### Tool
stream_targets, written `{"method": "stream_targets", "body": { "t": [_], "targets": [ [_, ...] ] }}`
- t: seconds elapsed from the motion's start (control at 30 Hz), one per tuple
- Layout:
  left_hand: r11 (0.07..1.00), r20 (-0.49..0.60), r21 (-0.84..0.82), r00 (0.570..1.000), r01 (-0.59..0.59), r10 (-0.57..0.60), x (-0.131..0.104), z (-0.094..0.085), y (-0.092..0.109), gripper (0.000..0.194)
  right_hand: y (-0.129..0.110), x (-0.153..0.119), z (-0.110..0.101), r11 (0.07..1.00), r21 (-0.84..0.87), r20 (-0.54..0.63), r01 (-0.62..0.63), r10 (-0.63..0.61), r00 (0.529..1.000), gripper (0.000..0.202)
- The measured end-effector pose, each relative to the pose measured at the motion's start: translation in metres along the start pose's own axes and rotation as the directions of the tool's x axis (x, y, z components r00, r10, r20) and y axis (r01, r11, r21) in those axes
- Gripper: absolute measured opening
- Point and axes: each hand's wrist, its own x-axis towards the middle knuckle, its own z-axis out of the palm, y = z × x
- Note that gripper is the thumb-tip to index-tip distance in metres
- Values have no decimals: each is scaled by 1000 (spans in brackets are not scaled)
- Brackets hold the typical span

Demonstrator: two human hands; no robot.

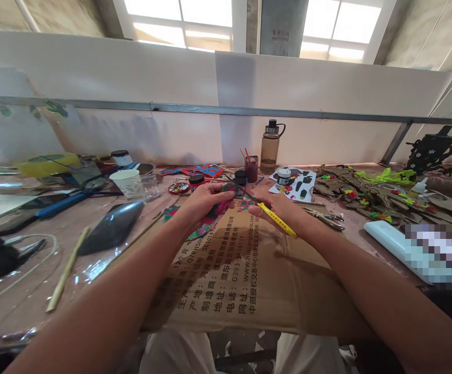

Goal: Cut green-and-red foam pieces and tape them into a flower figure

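Observation:
My left hand [208, 200] pinches a small painted piece [220, 209] in green and pink over the cardboard sheet [272, 275]. Closed round a yellow-handled tool [277, 220] is my right hand [274, 203]; the tool's thin dark tip points up and left toward the painted piece. Whether the tip touches the piece is too small to tell. Other green and pink painted material [202, 229] lies on the cardboard under my left hand. Black printed characters cover the sheet.
Paint jars [196, 181], a dark cup with brushes [251, 169] and a bottle [270, 148] stand behind my hands. A paper cup [126, 184] and black phone-like slab [112, 226] are left. Brown braided pieces [342, 192] and a white power bank [395, 249] lie right.

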Motion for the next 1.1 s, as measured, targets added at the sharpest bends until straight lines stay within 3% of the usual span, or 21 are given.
{"method": "stream_targets", "body": {
  "t": [0.6,0.8,1.1],
  "targets": [
    [999,31,43,999,21,-22,-1,-9,6,23,-1,0,-2,1000,-19,-3,-11,11,1000,51],
    [987,57,153,996,55,-64,0,-19,8,25,-1,3,-2,997,-59,82,-50,55,995,56],
    [940,89,324,986,104,-140,10,-34,-5,29,-1,2,0,993,-54,186,-106,114,976,54]
  ]
}}
